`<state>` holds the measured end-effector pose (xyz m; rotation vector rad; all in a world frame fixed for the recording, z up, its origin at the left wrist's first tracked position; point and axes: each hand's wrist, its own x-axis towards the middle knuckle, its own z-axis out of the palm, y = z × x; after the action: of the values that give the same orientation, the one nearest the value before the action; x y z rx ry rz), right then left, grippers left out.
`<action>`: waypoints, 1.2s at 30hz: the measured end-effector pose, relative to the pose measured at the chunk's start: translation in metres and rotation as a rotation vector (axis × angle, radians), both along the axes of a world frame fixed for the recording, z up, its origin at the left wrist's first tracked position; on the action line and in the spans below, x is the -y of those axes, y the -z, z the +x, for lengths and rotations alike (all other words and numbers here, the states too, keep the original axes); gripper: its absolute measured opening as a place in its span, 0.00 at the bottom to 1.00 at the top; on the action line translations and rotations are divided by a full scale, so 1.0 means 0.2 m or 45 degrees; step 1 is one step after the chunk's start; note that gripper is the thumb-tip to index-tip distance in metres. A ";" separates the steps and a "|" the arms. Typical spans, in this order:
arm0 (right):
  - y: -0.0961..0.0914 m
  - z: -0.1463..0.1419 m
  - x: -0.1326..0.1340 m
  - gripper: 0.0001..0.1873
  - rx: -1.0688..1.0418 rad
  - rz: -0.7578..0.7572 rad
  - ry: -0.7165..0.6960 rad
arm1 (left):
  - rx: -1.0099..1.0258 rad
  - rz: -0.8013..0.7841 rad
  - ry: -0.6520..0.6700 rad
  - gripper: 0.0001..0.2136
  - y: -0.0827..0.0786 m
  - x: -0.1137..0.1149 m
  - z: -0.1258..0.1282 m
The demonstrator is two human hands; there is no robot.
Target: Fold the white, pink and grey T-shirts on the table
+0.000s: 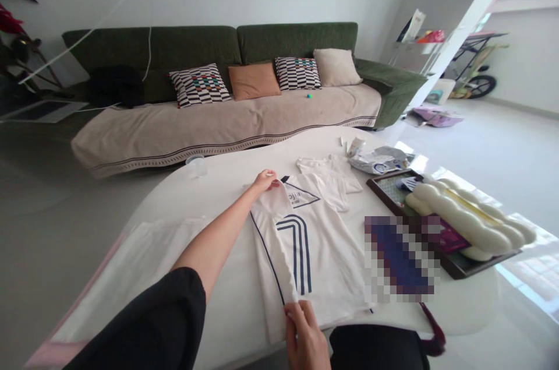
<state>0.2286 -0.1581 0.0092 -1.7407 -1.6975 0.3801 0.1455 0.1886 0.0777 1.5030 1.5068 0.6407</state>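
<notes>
A white jersey point(332, 253) with a dark number 7 and lettering lies spread on the white table, its left side folded inward in a long strip. My left hand point(265, 179) pinches the fabric at the jersey's upper left, near the shoulder. At the near end, my right hand point(305, 332) is closed on the hem of the same folded edge. Just beyond the jersey's upper right lies another white garment point(351, 175), partly covered by the jersey's sleeve.
A dark-framed tray point(379, 192) holding a cream, bubble-shaped item point(467, 215) stands right. Behind it are a crumpled plastic bag point(382, 159) and a small white bottle point(356, 146). A clear cup point(196, 166) sits far left; a pink-edged translucent bag point(131, 277) lies nearer.
</notes>
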 end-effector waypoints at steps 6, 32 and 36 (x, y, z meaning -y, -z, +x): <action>-0.03 0.08 0.00 0.14 0.356 0.084 0.019 | -0.092 0.336 0.136 0.15 -0.01 0.06 -0.10; -0.08 0.84 -0.21 0.19 0.321 0.110 0.400 | -0.530 0.582 0.682 0.12 0.03 0.13 0.68; -0.03 0.85 -0.21 0.20 0.464 0.126 0.348 | -0.525 0.521 0.637 0.11 0.08 -0.07 0.82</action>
<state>0.3993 -0.1152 0.0162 -2.0228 -1.6517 -0.1518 0.3097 0.2024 0.0611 2.3396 1.2461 0.3596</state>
